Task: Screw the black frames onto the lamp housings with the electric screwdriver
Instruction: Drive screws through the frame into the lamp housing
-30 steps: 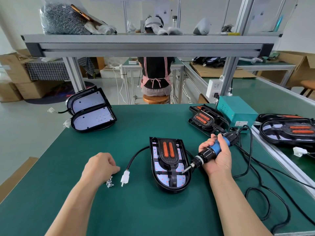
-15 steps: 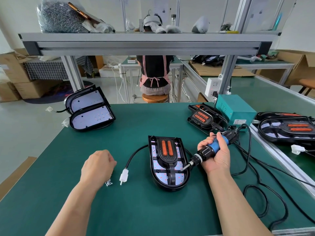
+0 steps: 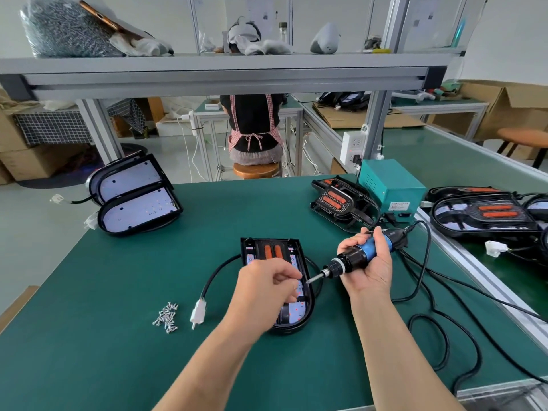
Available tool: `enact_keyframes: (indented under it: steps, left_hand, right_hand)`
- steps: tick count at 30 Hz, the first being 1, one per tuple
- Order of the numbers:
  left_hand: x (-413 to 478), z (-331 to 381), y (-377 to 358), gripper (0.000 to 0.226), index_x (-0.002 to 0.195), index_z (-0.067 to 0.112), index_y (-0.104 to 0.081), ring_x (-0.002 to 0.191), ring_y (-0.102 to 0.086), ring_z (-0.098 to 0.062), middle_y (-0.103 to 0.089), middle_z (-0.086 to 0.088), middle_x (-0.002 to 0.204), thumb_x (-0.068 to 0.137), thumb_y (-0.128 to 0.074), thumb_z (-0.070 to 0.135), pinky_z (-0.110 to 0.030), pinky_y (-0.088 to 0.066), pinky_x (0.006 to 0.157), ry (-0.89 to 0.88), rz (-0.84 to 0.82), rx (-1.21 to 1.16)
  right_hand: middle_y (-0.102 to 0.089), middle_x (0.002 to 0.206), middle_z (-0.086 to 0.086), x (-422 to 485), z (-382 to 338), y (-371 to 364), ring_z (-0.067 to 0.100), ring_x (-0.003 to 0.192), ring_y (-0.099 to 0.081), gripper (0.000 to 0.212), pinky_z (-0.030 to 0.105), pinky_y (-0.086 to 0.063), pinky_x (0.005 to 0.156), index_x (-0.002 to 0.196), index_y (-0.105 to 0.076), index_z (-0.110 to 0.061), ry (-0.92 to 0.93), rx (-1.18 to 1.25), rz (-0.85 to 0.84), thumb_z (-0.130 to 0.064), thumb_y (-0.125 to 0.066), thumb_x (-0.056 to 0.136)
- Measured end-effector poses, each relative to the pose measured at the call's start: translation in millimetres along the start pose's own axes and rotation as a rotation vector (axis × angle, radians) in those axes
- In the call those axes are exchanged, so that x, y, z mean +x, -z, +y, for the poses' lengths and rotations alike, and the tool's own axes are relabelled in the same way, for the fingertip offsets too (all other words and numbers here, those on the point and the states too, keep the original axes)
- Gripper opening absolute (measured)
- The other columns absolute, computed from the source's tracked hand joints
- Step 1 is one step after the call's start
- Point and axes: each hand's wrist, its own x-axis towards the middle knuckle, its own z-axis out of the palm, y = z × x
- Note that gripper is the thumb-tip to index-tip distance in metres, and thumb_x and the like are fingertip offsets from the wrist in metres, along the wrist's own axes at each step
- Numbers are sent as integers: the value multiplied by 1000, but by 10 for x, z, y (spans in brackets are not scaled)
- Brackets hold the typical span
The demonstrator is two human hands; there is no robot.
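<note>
Bright, even light is filling the scene, casting soft shadows, while wide-angle distortion is bending the edges.

Lamp housing (image 3: 292, 329) lies flat on the green surface (image 3: 118, 292), the left hand (image 3: 264, 287) above it with fingers curled beside the bit of the electric screwdriver (image 3: 360, 255), which the right hand (image 3: 370, 271) grips just right of the housing; loose screws (image 3: 167, 317) and a white connector (image 3: 198, 314) lie to its left.

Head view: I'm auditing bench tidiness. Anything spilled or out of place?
Only the screws: a loose heap on the bare green mat, left of the lamp housing, with no tray to hold them.
</note>
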Motion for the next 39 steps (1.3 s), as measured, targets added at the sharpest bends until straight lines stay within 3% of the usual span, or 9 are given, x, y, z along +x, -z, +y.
enact_keyframes:
  steps: [7, 10, 22, 27, 39]
  left_hand:
    - [6, 17, -129, 29, 89, 20, -71, 62, -69, -12, -70, -8, 77, 85, -61, -7, -23, -58, 67, -12, -1, -30]
    - [-1, 26, -153, 31, 91, 24, -69, 60, -66, -9, -68, 2, 70, 83, -62, -5, -20, -55, 66, -33, -14, -10]
    - [-20, 37, -200, 30, 90, 27, -69, 63, -64, -9, -66, 13, 66, 84, -65, -2, -32, -57, 77, -32, 16, 12]
    - [-14, 31, -224, 32, 86, 29, -68, 71, -66, -22, -66, 10, 67, 84, -64, -3, -37, -58, 79, -40, 41, 19]
    - [-5, 13, -269, 36, 83, 34, -65, 70, -64, -18, -65, 7, 73, 85, -62, -1, -30, -56, 73, -61, 73, 79]
  right_hand:
    - [-53, 72, -3, -10, 4, -12, 7, 62, -51, 18, 19, -45, 64, 94, -56, -10, -11, 7, 10, -24, -67, 96]
    - [-54, 70, -3, -15, 4, -17, 8, 58, -52, 18, 20, -45, 64, 94, -56, -10, -4, 5, 14, -23, -67, 96]
    - [-53, 69, -3, -25, -3, -14, 8, 58, -52, 16, 20, -48, 58, 93, -56, -11, 10, 3, 9, -22, -68, 95]
    - [-54, 70, -3, -24, 9, -9, 9, 59, -51, 16, 21, -48, 60, 92, -57, -11, 10, -21, 8, -21, -69, 93]
    - [-53, 73, -3, -29, 5, -19, 8, 58, -51, 15, 21, -48, 57, 92, -56, -12, 17, -34, 9, -21, -67, 95]
